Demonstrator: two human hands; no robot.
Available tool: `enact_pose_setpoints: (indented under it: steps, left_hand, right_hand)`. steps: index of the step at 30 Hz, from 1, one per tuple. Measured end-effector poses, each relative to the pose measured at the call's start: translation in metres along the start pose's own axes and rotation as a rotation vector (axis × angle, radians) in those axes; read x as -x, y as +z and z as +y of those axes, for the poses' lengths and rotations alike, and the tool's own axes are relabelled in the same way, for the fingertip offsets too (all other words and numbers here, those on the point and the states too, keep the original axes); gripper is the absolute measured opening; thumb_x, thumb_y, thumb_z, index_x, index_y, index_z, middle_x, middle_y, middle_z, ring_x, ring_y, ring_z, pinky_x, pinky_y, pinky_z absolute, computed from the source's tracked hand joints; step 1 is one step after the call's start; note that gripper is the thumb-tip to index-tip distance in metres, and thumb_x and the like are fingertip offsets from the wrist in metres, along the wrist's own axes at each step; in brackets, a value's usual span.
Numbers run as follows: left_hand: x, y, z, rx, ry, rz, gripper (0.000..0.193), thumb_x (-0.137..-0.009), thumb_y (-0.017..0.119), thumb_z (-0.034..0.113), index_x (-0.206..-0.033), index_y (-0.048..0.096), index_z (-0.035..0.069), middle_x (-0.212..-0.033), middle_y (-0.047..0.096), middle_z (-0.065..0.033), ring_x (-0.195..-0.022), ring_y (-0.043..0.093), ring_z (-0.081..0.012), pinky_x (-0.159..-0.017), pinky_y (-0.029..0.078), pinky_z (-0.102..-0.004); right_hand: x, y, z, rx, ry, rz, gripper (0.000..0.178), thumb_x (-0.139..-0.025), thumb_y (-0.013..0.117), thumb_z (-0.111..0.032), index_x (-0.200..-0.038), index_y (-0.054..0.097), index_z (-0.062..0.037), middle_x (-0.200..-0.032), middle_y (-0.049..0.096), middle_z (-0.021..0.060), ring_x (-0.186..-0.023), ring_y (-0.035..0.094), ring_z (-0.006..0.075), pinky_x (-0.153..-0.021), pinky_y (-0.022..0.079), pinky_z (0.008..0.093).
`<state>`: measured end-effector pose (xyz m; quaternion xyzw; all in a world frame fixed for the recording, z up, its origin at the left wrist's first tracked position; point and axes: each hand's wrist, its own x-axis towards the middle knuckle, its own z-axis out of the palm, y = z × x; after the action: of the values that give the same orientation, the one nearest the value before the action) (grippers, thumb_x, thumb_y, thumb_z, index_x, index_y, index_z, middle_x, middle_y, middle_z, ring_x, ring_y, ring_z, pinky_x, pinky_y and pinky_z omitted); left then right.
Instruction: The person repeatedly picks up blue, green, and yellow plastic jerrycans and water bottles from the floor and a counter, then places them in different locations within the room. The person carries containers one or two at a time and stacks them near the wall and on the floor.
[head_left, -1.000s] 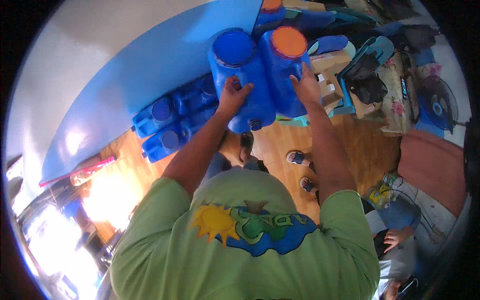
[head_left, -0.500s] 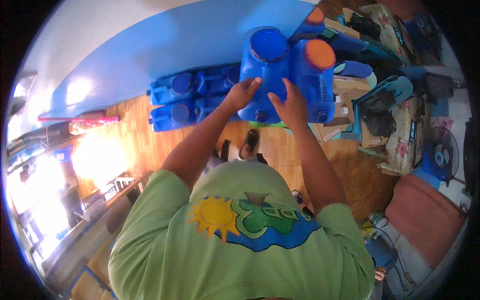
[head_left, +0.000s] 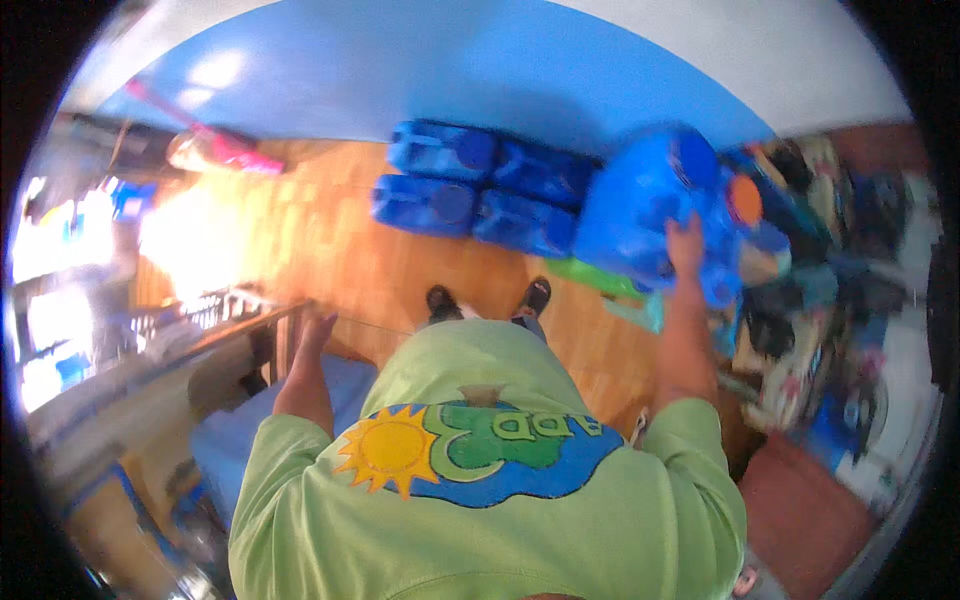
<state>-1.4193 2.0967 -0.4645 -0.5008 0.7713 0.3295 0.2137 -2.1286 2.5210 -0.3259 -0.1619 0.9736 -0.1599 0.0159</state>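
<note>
Large blue jug with a dark blue screw cap (head_left: 630,205), right of centre in the upper half of the frame; its outline is softened by motion blur, and whether it bears on the floor or is partly lifted cannot be told. The orange-capped blue jug (head_left: 718,235) is just beside it on the right. The step in hand is judged to be positioning or steadying this pair; a further adjustment would call for a firm hold low on the large jug, with the second hand brought across if the load is heavy.

Right hand (head_left: 686,248): set against the near face of the large jug, arm extended up the frame, fingertips pointing away from the body; whether it grips or merely rests there cannot be told. Left hand (head_left: 314,330): lowered at the lower left, well apart from the jugs and near a wooden furniture edge (head_left: 245,333), with no held object visible; the spread of its fingers is too blurred to tell.

Surroundings: four flat blue jerrycans (head_left: 425,205), arranged two by two at upper centre; a bright green item (head_left: 600,277) below the large jug; wooden floor (head_left: 330,235); blue wall (head_left: 400,70) above.
</note>
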Motion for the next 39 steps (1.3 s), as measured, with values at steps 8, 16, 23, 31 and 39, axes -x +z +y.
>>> enact_pose_setpoints:
  steps: [8, 16, 23, 31, 39]
  left_hand:
    - [0.113, -0.014, -0.136, 0.394, -0.486, 0.124, 0.054, -0.088, 0.058, 0.055, -0.094, 0.071, 0.003, -0.086, 0.067, -0.0153, -0.076, 0.063, -0.0262, -0.068, 0.049, -0.0409]
    - [0.054, -0.094, -0.069, 0.477, -0.223, 0.249, 0.053, -0.085, 0.065, 0.054, -0.102, 0.067, 0.004, -0.084, 0.066, -0.0129, -0.080, 0.061, -0.0223, -0.072, 0.049, -0.0391]
    - [0.045, -0.124, -0.119, 0.546, -0.286, 0.346, 0.051, -0.086, 0.063, 0.053, -0.095, 0.066, 0.004, -0.084, 0.066, -0.0129, -0.076, 0.061, -0.0253, -0.070, 0.049, -0.0404]
    - [0.004, -0.098, -0.227, 0.524, -0.600, -0.142, 0.044, -0.083, 0.064, 0.051, -0.073, 0.067, 0.008, -0.070, 0.062, -0.0104, -0.066, 0.061, -0.0247, -0.064, 0.049, -0.0422]
    - [-0.142, -0.218, -0.356, 0.274, -0.192, 0.047, 0.037, -0.092, 0.054, 0.039, -0.105, 0.067, 0.007, -0.091, 0.067, -0.0194, -0.088, 0.065, -0.0376, -0.081, 0.050, -0.0481]
  right_hand:
    - [0.006, -0.022, -0.082, 0.161, -0.410, 0.419, 0.067, -0.088, 0.062, -0.051, -0.130, 0.052, 0.0013, -0.130, 0.055, 0.0228, -0.119, 0.052, 0.0387, -0.101, 0.041, 0.0467]
    - [0.009, 0.119, -0.313, -0.258, -0.617, -0.596, 0.039, -0.086, 0.068, -0.019, -0.118, 0.058, -0.0017, -0.101, 0.064, 0.0160, -0.091, 0.064, 0.0274, -0.083, 0.051, 0.0385]
    - [-0.036, 0.183, -0.465, -0.190, -0.804, -0.638, 0.038, -0.081, 0.071, -0.021, -0.112, 0.062, -0.0023, -0.095, 0.068, 0.0144, -0.087, 0.067, 0.0277, -0.081, 0.052, 0.0390]
    - [0.022, 0.271, -0.658, -0.185, -0.904, -0.837, 0.038, -0.082, 0.068, -0.024, -0.114, 0.062, -0.0048, -0.099, 0.069, 0.0155, -0.090, 0.067, 0.0294, -0.082, 0.052, 0.0384]
    - [0.160, 0.353, -0.906, 0.073, -1.076, -1.098, 0.043, -0.082, 0.067, -0.030, -0.116, 0.061, -0.0045, -0.106, 0.068, 0.0185, -0.099, 0.065, 0.0339, -0.086, 0.051, 0.0402]
